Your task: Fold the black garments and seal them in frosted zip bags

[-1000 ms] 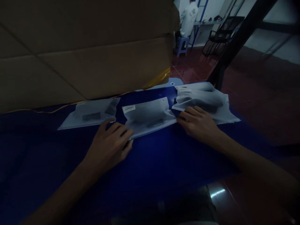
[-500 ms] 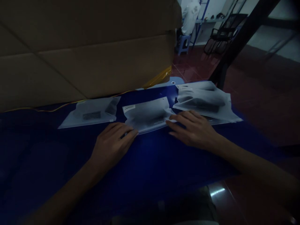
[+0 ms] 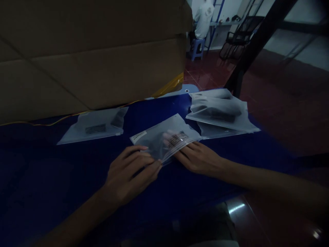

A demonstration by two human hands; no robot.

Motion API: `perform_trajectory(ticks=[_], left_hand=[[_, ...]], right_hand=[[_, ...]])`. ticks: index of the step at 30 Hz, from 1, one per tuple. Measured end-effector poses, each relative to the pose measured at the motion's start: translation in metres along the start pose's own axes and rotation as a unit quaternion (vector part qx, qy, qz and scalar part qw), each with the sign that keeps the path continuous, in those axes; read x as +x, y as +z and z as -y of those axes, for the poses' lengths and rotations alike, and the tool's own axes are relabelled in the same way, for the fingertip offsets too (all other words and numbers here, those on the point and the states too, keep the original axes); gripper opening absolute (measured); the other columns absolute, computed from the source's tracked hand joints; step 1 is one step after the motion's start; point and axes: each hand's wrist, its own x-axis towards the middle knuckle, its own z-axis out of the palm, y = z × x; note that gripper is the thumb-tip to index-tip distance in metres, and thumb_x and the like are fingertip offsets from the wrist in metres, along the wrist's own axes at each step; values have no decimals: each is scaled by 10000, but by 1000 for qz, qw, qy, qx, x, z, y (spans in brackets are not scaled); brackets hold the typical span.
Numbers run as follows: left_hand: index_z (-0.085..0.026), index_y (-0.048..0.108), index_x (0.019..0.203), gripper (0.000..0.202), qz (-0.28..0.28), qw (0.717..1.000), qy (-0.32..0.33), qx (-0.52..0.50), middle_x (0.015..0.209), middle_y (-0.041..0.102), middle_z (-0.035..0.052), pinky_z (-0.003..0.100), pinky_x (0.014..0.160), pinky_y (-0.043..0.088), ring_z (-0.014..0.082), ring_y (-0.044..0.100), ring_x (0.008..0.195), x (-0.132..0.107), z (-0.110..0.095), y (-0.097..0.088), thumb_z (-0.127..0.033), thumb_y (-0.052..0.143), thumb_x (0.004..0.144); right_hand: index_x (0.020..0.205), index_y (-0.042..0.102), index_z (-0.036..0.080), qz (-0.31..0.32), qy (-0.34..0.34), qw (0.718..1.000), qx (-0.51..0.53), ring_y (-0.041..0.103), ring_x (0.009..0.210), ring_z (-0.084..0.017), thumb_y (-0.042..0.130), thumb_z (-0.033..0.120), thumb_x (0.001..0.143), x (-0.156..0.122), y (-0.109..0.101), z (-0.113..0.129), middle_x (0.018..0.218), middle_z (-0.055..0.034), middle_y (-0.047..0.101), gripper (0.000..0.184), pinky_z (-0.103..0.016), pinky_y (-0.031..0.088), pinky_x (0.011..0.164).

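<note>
A translucent plastic bag (image 3: 156, 135) with a dark item and a white label inside is lifted off the blue table (image 3: 77, 178). My left hand (image 3: 131, 173) pinches its near edge. The fingers of my right hand (image 3: 197, 158) have slid under the bag and show through the plastic. A second bag (image 3: 95, 127) lies flat to the left. A small stack of similar bags (image 3: 221, 109) lies at the table's right end.
A large cardboard box (image 3: 89, 51) fills the back of the table, with yellow tape and a thin yellow cord along its base. Past the table's right edge is red floor, a dark post (image 3: 246, 58), black chairs and a seated person in white far off.
Both hands have drawn the middle bag toward me and raised it off the table. My right hand left the stack and went under the bag.
</note>
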Motion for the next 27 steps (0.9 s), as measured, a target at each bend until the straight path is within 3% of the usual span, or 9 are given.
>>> perform_trajectory(ticks=[3, 5, 8, 12, 15, 18, 22, 27], left_hand=[[-201, 702, 983, 102, 8, 1000, 13, -2, 824, 763, -50, 327, 926, 612, 87, 725, 733, 0, 0, 5, -103, 719, 959], [-199, 703, 1007, 126, 22, 999, 15, 18, 870, 772, -30, 339, 929, 608, 114, 737, 795, 1, -1, 6, -89, 719, 947], [-165, 676, 1204, 283, 50, 998, -3, 42, 1104, 780, 72, 392, 978, 598, 210, 736, 1052, 2, 0, 7, -73, 697, 937], [-104, 473, 1507, 534, 104, 994, -26, 32, 1427, 651, 174, 442, 1127, 529, 280, 597, 1364, -4, 6, 9, -120, 609, 991], [-138, 283, 1639, 634, 134, 990, -38, 29, 1495, 603, 172, 439, 1122, 540, 282, 586, 1389, -10, 12, 11, -218, 510, 1052], [-163, 143, 1685, 658, 172, 985, -34, 10, 1549, 555, 165, 438, 1123, 539, 281, 573, 1408, -13, 17, 11, -273, 399, 1089], [-178, 121, 1692, 622, 215, 976, -38, -17, 1605, 497, 141, 445, 1178, 484, 267, 522, 1457, -14, 21, 11, -340, 314, 1124], [-190, 146, 1691, 782, 245, 967, -45, -59, 1645, 435, 148, 502, 1219, 421, 301, 478, 1489, -17, 27, 10, -674, 161, 1076]], right_hand=[[1498, 498, -3, 26, 30, 999, -37, 648, 1303, -330, 511, 34, 995, 1, 4, 4, 1436, -258, 623, 504, -434, 626, 965], [1441, 555, -15, 19, 36, 997, -63, 712, 1180, -312, 499, 28, 996, 3, 6, 5, 1325, -248, 699, 451, -409, 639, 895], [1256, 691, 9, -24, 27, 996, -82, 755, 967, -254, 505, 2, 986, 5, 6, 3, 1064, -184, 794, 328, -356, 636, 809], [1020, 763, 90, -114, 5, 991, -72, 734, 796, -173, 554, 13, 989, 6, 2, 0, 871, -75, 804, 225, -272, 617, 709], [1016, 766, 115, -155, -12, 987, -40, 741, 868, -156, 571, 42, 1000, 5, 1, -2, 915, -54, 813, 209, -255, 629, 753], [1072, 755, 95, -162, -37, 986, 15, 740, 943, -169, 586, 70, 1002, 3, 5, -4, 982, -87, 809, 185, -277, 640, 799], [1056, 740, 60, -192, -72, 971, 125, 731, 963, -194, 571, 129, 1007, 0, 12, -8, 998, -115, 790, 189, -312, 636, 835], [1053, 736, 46, -193, -78, 946, 247, 709, 958, -185, 510, 97, 943, 0, 15, -9, 974, -128, 766, 256, -332, 610, 900]])
